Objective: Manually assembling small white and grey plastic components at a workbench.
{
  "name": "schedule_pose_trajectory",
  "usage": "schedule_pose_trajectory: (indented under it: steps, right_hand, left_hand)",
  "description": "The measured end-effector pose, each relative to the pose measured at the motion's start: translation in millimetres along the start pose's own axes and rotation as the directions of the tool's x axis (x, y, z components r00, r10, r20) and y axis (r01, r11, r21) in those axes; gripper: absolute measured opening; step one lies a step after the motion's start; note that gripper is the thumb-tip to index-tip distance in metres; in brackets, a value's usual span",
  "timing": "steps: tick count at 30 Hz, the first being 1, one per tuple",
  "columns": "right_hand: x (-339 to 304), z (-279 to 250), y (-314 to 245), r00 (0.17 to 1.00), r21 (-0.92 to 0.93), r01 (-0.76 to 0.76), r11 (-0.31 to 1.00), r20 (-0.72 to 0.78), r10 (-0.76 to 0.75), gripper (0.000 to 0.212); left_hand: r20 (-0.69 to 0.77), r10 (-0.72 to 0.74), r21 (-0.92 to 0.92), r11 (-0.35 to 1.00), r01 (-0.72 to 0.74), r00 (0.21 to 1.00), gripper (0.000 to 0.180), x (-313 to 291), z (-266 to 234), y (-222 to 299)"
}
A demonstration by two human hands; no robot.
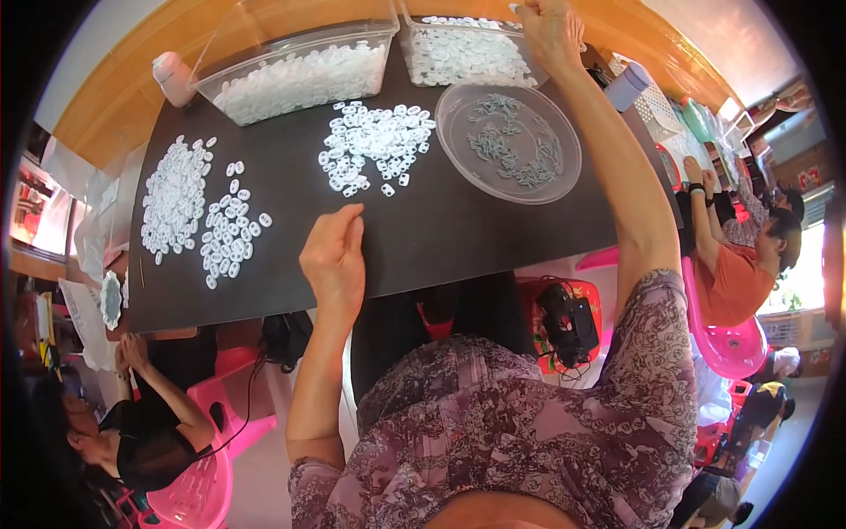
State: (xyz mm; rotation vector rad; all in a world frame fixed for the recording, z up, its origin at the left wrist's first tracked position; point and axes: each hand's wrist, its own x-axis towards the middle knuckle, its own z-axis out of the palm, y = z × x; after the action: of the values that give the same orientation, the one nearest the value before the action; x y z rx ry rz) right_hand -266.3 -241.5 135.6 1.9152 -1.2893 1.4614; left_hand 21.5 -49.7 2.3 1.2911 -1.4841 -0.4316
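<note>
My left hand (335,257) is closed just over the table's near edge, thumb and fingers pressed together. Whatever it may hold is hidden. Beyond its fingertips lies a loose pile of small white two-holed plastic pieces (374,141). My right hand (553,37) reaches far out, next to a clear bin of small white pieces (467,55). Its fingers are closed, and a small white piece (514,8) shows at their tips. Under my right forearm sits a round clear tray (448,132) holding many thin grey-green bits (515,145).
A larger clear bin (304,84) of white pieces stands at the back left. Two heaps of white oval pieces (174,198) lie left on the dark table (423,238). A pink-white bottle (172,79) and a lilac bottle (626,86) stand behind. Other people sit on both sides.
</note>
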Motion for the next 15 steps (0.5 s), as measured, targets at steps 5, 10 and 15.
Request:
schedule_pose_trajectory:
  steps: [5,10,15]
  right_hand:
    - [-28.5,21.3,-6.2,0.990,-0.250,-0.004,0.968,0.133,0.039,0.016]
    - [-87.8,-10.7,-38.1,0.950,-0.004,0.158,0.988,0.274,-0.150,0.013]
    - [-119.6,-34.3,-25.6,0.865,0.180,-0.089,0.980,0.502,-0.014,0.009]
  left_hand:
    - [0.073,0.299,0.272,0.912,-0.307,0.951,0.021,22.7,19.7,-11.8]
    - [0.331,0.362,0.473,0.735,-0.485,0.871,0.022,33.4,33.5,-8.4]
    - [0.419,0.342,0.451,0.725,-0.520,0.841,0.013,37.4,34.5,-7.0]
